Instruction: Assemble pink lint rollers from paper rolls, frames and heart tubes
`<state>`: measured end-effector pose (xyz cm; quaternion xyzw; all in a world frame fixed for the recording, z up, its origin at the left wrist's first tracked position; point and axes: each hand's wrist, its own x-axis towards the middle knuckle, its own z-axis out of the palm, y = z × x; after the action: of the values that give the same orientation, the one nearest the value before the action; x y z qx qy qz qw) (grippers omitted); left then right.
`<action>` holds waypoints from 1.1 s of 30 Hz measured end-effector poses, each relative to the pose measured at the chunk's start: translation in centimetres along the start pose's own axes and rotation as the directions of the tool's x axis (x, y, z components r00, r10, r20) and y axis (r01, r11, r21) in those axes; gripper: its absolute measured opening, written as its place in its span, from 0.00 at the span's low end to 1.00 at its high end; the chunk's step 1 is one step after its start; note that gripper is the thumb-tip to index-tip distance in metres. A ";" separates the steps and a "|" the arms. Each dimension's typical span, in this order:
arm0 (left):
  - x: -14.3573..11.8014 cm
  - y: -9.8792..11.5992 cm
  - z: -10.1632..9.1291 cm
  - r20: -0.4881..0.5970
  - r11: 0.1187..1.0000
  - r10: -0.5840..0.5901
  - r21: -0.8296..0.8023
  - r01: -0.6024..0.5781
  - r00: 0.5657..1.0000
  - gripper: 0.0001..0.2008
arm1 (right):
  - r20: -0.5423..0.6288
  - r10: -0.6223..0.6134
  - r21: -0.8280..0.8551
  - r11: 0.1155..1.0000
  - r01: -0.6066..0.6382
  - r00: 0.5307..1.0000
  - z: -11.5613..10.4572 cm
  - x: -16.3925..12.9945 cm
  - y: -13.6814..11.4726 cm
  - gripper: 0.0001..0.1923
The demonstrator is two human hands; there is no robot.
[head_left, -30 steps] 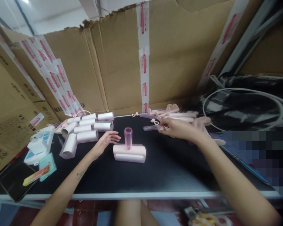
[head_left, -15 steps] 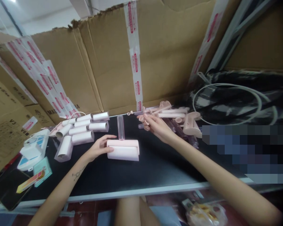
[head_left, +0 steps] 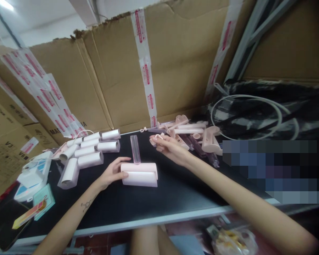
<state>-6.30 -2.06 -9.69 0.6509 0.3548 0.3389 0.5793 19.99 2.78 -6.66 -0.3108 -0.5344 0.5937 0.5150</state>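
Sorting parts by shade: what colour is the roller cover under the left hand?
Pale pink roller cover, clearest in the head view.

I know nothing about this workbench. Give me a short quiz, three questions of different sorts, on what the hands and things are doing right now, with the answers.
1. True or false: the left hand rests on the end of the pink roller case.
2. Multiple choice: the clear pink tube is (A) lying flat in the pile of pink handles, (B) joined to the top of the pink roller case, (C) held in the right hand.
3. Fill in: the white paper rolls lie to the ______ of the pink roller case on the black table.

Key: 1 true. 2 B. 3 left. The right hand holds a small pink part in its fingers.
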 end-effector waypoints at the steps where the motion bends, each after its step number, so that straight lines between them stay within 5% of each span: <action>1: 0.1 -0.1 0.3 -0.004 0.998 0.034 0.058 -0.034 0.999 0.31 | -0.016 -0.031 -0.014 0.999 0.031 0.999 0.1 -0.1 -0.2 0.16; 5: 0.2 -0.7 1.4 0.017 0.944 0.147 0.297 -0.145 0.989 0.30 | -0.050 -0.260 -0.168 0.954 0.249 0.964 1.5 -0.7 -1.8 0.14; 8: 0.3 -0.9 1.8 0.053 0.916 0.165 0.362 -0.173 0.985 0.31 | 0.058 -0.338 -0.335 0.880 0.337 0.939 3.2 -1.3 -3.7 0.14; 12: 0.2 -0.9 1.8 0.054 0.908 0.185 0.372 -0.192 0.981 0.31 | 0.219 -0.327 -0.529 0.752 0.394 0.919 5.0 -1.9 -5.5 0.14; 18: 0.3 -0.4 1.7 0.060 0.872 0.224 0.433 -0.228 0.973 0.29 | 0.306 -0.346 -0.655 0.600 0.460 0.887 5.8 -2.0 -6.1 0.15; 28: 0.2 0.0 1.6 0.077 0.861 0.235 0.445 -0.245 0.969 0.29 | 0.472 -0.147 -0.705 0.529 0.472 0.869 6.4 -1.4 -8.0 0.20; 33: 0.3 -0.3 1.5 0.082 0.881 0.218 0.412 -0.232 0.973 0.29 | 0.467 -0.169 -0.652 0.597 0.467 0.868 6.2 -1.7 -7.6 0.20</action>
<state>-4.88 -2.60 -10.14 0.8020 0.3318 0.3090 0.3889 16.87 -1.50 1.71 -0.2783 -0.8612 0.2632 0.3340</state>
